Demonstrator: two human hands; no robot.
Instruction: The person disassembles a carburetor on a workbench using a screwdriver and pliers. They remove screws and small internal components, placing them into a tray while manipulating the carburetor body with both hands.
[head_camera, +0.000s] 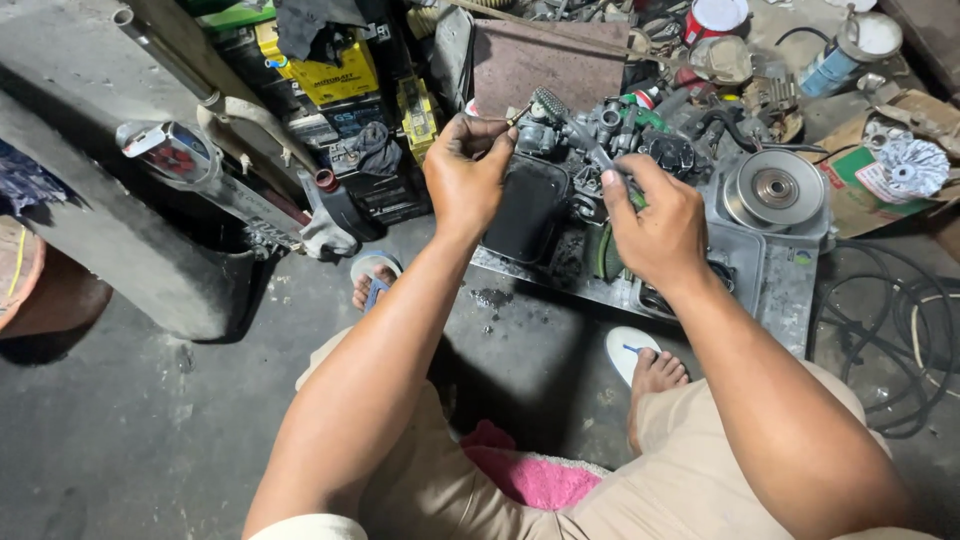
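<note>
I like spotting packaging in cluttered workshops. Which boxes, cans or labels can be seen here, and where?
Yellow box: top left of centre, rectangular, dark print.
Red-and-white can: top edge, round.
Blue spray can: top right, lying tilted, pale cap.
Cardboard box: right side, brown with green and red label.

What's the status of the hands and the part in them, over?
Left hand pinching small brush. Right hand gripping carburetor. Both above metal tray; nothing in the way.
</note>
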